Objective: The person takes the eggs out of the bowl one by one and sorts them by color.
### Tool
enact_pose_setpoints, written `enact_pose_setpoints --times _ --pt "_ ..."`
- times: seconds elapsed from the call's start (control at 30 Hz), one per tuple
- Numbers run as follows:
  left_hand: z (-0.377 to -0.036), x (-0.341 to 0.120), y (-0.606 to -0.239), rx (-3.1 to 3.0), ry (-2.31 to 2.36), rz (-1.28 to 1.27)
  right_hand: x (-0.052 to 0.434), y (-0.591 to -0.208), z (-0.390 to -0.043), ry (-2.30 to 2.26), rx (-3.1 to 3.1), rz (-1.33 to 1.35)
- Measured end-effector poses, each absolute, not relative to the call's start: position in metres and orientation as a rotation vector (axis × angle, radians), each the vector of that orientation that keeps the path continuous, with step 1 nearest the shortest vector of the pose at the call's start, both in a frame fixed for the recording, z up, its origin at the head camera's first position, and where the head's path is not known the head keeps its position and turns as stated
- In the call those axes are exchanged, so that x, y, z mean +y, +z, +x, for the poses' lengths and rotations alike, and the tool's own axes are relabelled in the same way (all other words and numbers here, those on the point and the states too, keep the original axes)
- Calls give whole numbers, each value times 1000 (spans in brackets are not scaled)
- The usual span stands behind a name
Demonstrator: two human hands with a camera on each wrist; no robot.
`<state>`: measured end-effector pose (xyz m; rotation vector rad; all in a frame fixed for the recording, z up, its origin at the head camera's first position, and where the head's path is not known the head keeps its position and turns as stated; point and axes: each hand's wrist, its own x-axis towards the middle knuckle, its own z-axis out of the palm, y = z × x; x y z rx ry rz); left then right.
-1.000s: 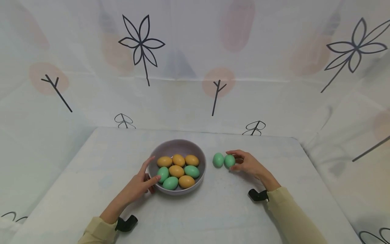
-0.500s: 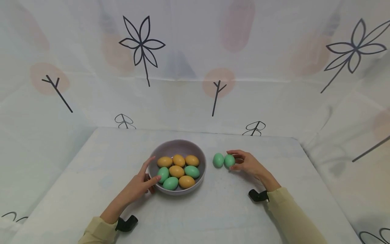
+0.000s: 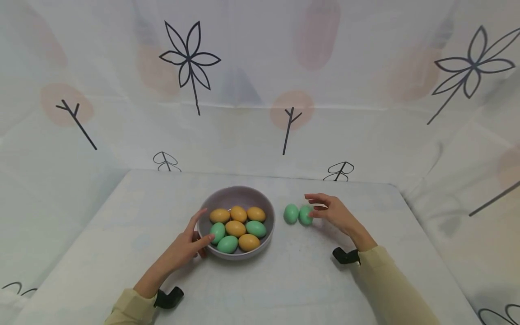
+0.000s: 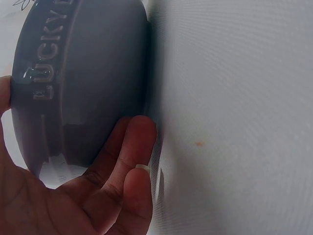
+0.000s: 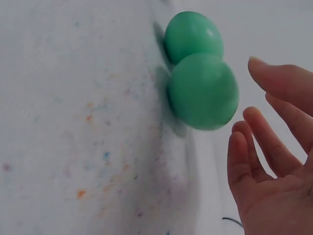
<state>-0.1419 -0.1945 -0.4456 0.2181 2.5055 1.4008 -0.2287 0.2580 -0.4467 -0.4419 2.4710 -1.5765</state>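
Note:
A grey bowl (image 3: pixel 235 194) stands on the table, holding several orange eggs (image 3: pixel 235 229) and three green eggs (image 3: pixel 256 229). My left hand (image 3: pixel 183 247) grips its left side, thumb over the rim and fingers against the outer wall. Raised lettering shows on the bowl wall (image 4: pixel 98 73) in the left wrist view. Right of the bowl, two more green eggs lie side by side: a left one (image 3: pixel 290 214) and a right one (image 3: pixel 304 215). Just above the right one is my right hand (image 3: pixel 335 215), fingers spread and holding nothing. The right wrist view shows a gap between the fingertips and the nearer egg (image 5: pixel 203 93).
A white cloth (image 3: pixel 260 289) covers the table, with small coloured specks near the right hand. Behind it hangs a patterned fabric backdrop (image 3: pixel 243 135). A black wrist strap piece (image 3: pixel 169 298) sits at the left cuff, another (image 3: pixel 345 256) at the right.
The right hand has let go of the right green egg and lifted slightly up and away, its fingers spreading. The egg stays beside the other. The left hand and bowl have not moved.

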Motion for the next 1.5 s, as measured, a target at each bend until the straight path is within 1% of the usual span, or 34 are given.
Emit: enact_pose_setpoints --times 0.17,0.37,0.57,0.8,1.37,1.5 --pt "-141 -194 -444 2505 1392 186 249 -434 -230 -1620 2486 -457" --pt "-141 -194 -443 2505 1392 190 232 -416 -232 -1626 2457 -564" --pt "-140 -194 -442 2493 1409 207 209 -400 -234 -1610 2391 -625" --pt "-140 -194 -442 2489 1410 204 177 -392 -236 -1590 2336 -737" --pt "-141 -194 -443 2476 1429 217 85 -373 -250 -1195 2129 -1078" --pt "-141 -194 -442 2477 1421 222 62 -371 -251 -1146 2071 -1108"
